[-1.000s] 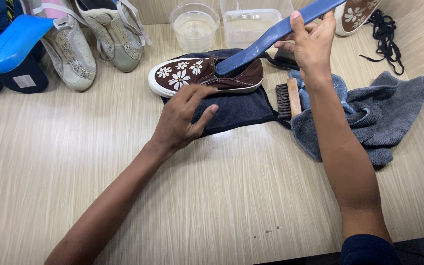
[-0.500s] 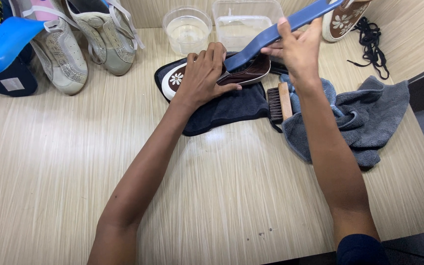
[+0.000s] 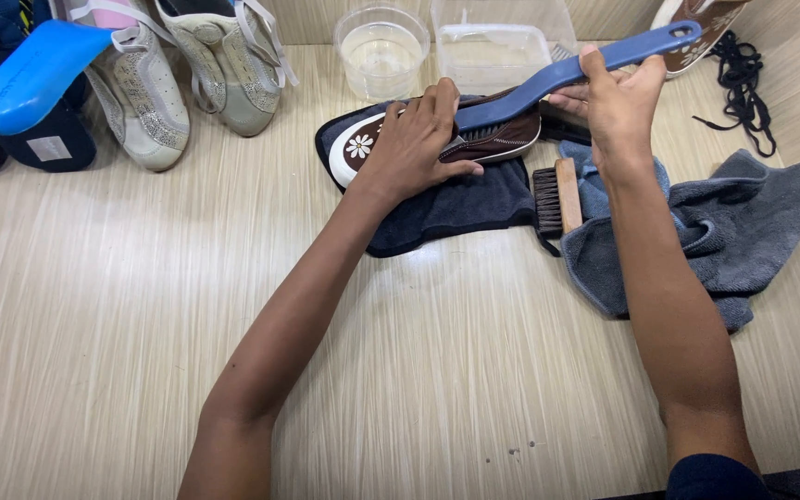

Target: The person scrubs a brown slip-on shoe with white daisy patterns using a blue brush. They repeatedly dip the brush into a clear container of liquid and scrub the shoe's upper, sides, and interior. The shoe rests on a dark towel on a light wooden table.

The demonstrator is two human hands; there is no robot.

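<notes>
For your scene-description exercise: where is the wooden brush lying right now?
In the head view, the wooden brush lies right of centre on the table, between the dark blue cloth and the grey towel, beneath the right hand.

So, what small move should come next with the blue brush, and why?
Probably a short stroke along the shoe's side: the left hand already pins the brown shoe on the dark cloth, and the right hand holds the blue brush against it.
</notes>
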